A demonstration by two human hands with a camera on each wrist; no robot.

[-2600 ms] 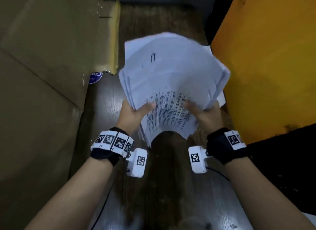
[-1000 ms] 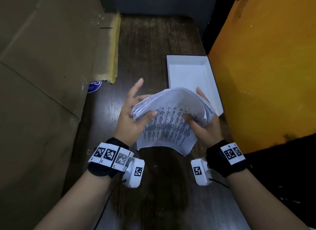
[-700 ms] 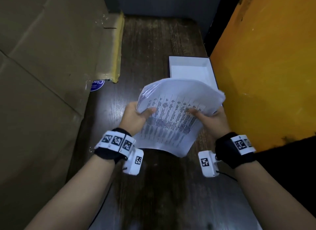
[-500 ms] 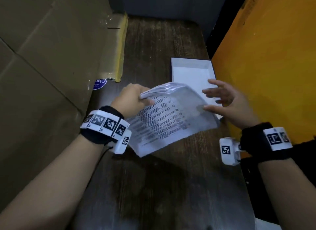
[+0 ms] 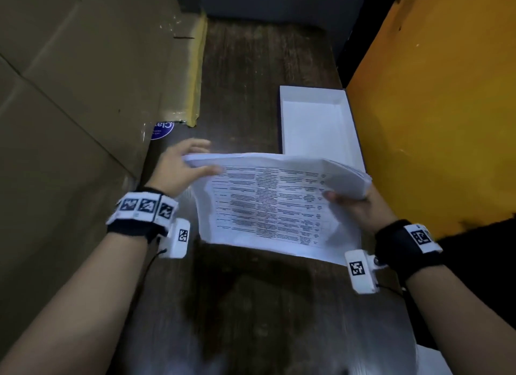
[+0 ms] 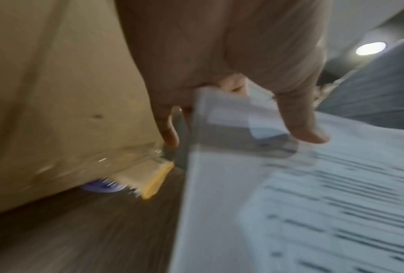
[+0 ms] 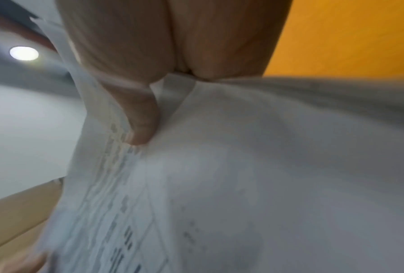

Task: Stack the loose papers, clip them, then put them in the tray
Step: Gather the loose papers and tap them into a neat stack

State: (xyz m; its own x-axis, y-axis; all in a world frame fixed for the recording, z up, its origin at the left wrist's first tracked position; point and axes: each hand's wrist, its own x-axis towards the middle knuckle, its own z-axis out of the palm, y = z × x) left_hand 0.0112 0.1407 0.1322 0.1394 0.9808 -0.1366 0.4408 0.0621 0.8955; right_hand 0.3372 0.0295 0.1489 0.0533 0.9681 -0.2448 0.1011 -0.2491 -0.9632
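Papers (image 5: 276, 204) gathered into one stack, held above the table; left hand (image 5: 178, 168) pinches its 9 o'clock edge, right hand (image 5: 360, 207) grips 3 o'clock. No clip visible; white tray (image 5: 282, 118), at 12 o'clock, awaits.

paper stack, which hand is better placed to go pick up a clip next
Left, probably. The right hand grips the paper stack by its right edge, thumb on top, and seems to bear it. The left hand only pinches the far left corner. No clip is in view.
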